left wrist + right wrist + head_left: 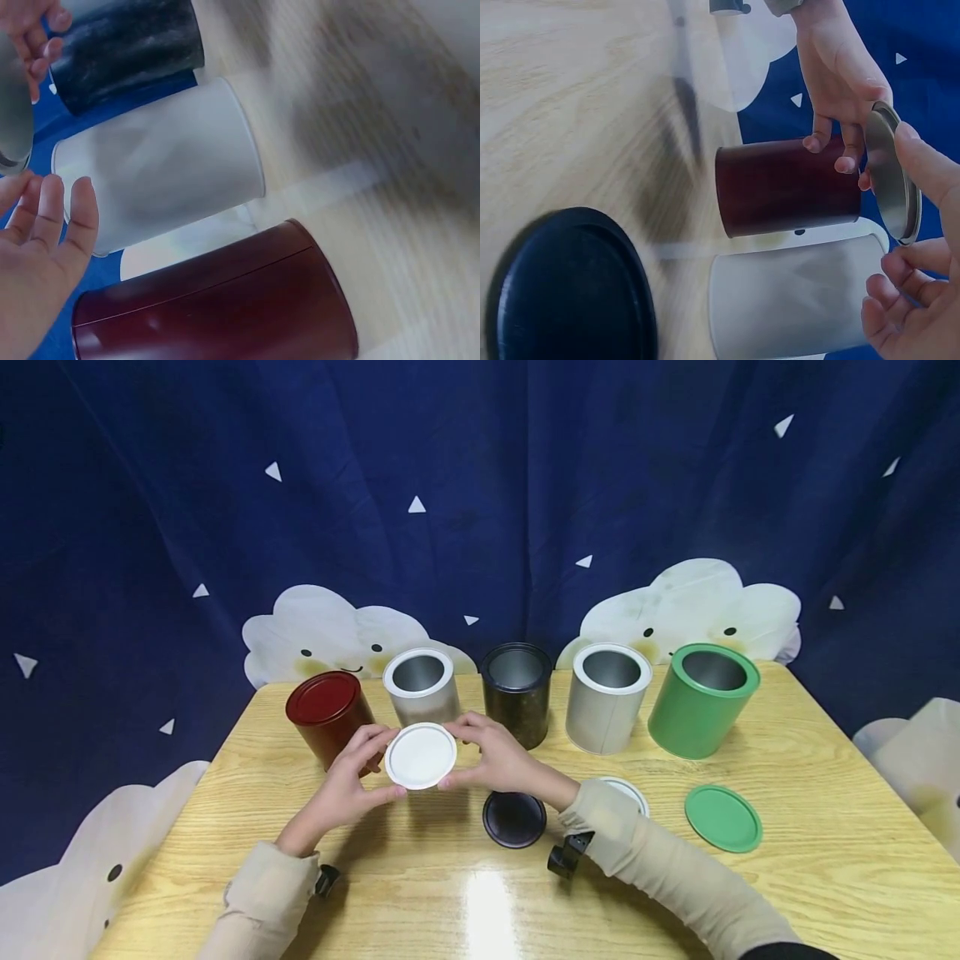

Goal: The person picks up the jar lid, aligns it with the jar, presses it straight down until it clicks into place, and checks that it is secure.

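Between both hands, a round white lid is held up above the table, its white face toward the head camera. My left hand pinches its left edge between thumb and fingers; my right hand pinches the right edge the same way. The lid's bare metal underside shows in the right wrist view. Just behind it stands an uncovered white can. A dark red can with its red lid on is next to the left hand.
An open black can, another open white can and an open green can continue the row. In front lie a black lid, a white lid partly behind the right sleeve, and a green lid.
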{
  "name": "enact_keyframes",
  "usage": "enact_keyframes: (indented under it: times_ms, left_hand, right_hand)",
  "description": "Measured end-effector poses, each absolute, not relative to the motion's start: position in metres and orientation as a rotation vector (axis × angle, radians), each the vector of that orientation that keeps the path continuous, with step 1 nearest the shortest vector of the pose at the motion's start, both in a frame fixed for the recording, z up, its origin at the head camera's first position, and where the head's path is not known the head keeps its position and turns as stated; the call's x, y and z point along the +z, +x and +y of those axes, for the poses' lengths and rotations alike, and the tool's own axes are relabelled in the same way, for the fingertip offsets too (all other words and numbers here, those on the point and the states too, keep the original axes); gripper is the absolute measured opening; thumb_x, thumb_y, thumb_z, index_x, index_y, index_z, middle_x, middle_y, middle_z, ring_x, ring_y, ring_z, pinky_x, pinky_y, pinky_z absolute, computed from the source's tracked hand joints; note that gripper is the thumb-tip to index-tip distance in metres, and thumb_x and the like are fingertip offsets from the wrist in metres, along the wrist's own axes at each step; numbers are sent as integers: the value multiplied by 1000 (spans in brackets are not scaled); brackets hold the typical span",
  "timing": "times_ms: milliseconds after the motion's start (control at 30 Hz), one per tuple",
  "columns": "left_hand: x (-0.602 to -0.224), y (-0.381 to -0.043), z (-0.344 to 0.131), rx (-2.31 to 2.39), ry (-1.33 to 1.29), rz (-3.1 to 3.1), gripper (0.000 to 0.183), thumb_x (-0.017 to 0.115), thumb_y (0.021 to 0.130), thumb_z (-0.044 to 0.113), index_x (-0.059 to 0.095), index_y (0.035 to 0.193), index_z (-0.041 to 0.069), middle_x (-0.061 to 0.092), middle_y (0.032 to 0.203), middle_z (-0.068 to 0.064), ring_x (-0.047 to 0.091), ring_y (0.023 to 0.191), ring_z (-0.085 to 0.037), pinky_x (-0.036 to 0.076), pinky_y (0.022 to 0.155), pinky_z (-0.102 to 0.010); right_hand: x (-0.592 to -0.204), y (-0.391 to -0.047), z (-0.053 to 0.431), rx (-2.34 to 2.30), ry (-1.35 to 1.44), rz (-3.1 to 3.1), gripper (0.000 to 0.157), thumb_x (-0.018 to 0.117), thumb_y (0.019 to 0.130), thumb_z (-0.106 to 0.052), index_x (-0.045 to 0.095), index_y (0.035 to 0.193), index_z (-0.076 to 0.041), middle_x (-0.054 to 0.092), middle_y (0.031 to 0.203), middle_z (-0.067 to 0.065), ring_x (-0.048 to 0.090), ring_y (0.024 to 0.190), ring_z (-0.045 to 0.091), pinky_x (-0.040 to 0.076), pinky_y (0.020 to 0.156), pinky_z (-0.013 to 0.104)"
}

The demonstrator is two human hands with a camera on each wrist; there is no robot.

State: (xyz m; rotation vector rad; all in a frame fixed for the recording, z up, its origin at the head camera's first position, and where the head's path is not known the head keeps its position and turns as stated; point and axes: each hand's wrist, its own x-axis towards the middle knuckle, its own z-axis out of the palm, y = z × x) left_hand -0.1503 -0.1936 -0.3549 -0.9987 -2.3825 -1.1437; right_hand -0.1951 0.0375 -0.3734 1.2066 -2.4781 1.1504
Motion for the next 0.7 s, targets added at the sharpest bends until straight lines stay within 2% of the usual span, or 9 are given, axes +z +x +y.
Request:
enact_keyframes:
  times_ms: [267,500,700]
  left_hand:
    - [-364,-166,-203,-1098,-1013,-2350,68,81,53,-7,52,115,-14,48,106,-23,45,72,-26,39,60,-22]
    - [-367,-180,-212,-1040,-1006,-2405,71,83,60,4,52,122,-6,48,114,-14,47,84,-22,44,63,-29]
    - [-360,-186,-213,-1043,-1007,-2415,68,82,62,5,52,123,-4,48,113,-12,47,83,-22,42,63,-28]
  right_hand:
    - [-367,-200,36,1132,1185,-2512,71,82,64,-29,56,122,2,56,105,7,53,94,23,43,79,31]
    - [-359,-205,35,1136,1168,-2525,70,82,64,-28,55,123,0,55,107,6,53,92,24,43,78,34]
    - [-351,-211,35,1105,1194,-2484,70,83,64,-28,56,122,1,55,105,7,52,88,21,43,73,28]
